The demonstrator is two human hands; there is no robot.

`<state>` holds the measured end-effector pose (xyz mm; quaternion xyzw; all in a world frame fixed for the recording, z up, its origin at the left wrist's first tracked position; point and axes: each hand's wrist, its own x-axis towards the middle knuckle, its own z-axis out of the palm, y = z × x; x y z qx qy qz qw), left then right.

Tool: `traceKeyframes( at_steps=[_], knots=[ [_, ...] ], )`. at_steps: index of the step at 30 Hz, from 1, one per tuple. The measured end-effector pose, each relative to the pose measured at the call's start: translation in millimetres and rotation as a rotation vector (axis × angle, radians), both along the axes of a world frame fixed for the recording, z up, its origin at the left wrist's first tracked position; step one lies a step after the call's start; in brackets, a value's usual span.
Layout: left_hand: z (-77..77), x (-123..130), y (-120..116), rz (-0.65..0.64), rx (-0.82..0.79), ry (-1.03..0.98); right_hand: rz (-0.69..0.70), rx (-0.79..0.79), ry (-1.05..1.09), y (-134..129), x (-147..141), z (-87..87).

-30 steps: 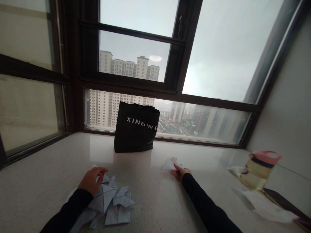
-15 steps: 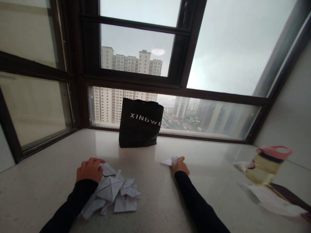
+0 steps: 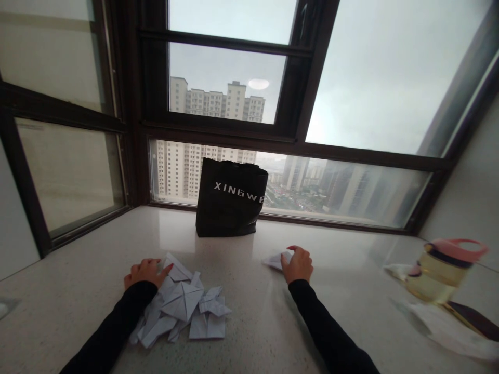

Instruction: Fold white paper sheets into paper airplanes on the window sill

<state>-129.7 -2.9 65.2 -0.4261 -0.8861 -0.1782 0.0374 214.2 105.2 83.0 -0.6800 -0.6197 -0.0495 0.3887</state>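
Several folded white papers (image 3: 183, 301) lie in a loose pile on the pale speckled counter (image 3: 249, 322), left of centre. My left hand (image 3: 146, 272) is at the pile's upper left edge, thumb and fingers bent around the corner of a folded paper there. Farther right, a small pointed white folded paper (image 3: 274, 261) rests on the counter. My right hand (image 3: 298, 264) has its thumb and fingers around the right end of that piece, partly covering it.
Against the window stands a black bag (image 3: 232, 200) with white lettering. On the right are a yellowish bottle (image 3: 438, 275) with a pink lid, a crumpled white plastic bag (image 3: 448, 327) and a dark flat object (image 3: 477, 319).
The view has shifted slightly, so everything sits a little farther right. My right hand's fingers have spread and arched more over the small folded paper. My left thumb reaches out more over the pile.
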Motion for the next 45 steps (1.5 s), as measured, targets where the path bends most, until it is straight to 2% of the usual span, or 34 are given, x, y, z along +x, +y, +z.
traceKeyframes(
  at_steps=[2,6,8,10,15,18,22,25,27,29,32,36,40,45],
  knots=[
    [-3.3,2.3,4.8,-0.019,-0.004,-0.023,0.170,0.019,-0.025,-21.7,-11.5,-3.7],
    [-2.9,7.4,8.1,-0.043,0.040,-0.072,0.532,0.005,-0.053,-81.7,-35.8,-19.2],
    [1.2,7.7,6.3,-0.059,0.077,-0.122,0.785,-0.062,0.071,-106.7,-43.3,-25.3],
    [8.3,5.5,2.5,-0.092,0.131,-0.187,0.897,-0.130,0.173,-121.5,-46.8,-28.8],
    [34.8,2.7,-8.0,-0.224,0.367,-0.381,0.909,-0.191,0.308,-121.6,-45.7,-32.7],
    [42.0,23.7,-9.3,-0.378,0.517,-0.551,0.894,-0.192,0.412,-117.5,-44.7,-34.4],
    [27.9,81.5,-10.8,-0.642,0.534,-0.780,0.903,-0.212,0.599,-120.5,-44.6,-31.5],
    [13.5,119.4,-17.7,-0.760,0.468,-0.868,0.902,-0.234,0.731,-121.6,-42.9,-26.5],
    [10.2,129.9,-22.6,-0.812,0.400,-0.872,0.923,-0.281,0.785,-119.1,-40.7,-24.7],
    [12.8,126.0,-24.6,-0.838,0.334,-0.822,0.930,-0.323,0.812,-114.7,-38.3,-24.5],
    [20.7,100.9,-20.2,-0.778,0.281,-0.646,0.889,-0.320,0.844,-108.2,-35.6,-24.3],
    [19.6,69.2,-9.9,-0.506,0.216,-0.319,0.860,-0.336,0.900,-104.2,-35.1,-21.8],
    [9.7,68.3,-6.4,-0.338,0.107,-0.126,0.852,-0.394,0.914,-104.1,-37.0,-23.7],
    [8.8,75.7,-4.4,-0.300,0.006,-0.070,0.887,-0.392,0.882,-105.9,-39.7,-29.7]
  ],
)
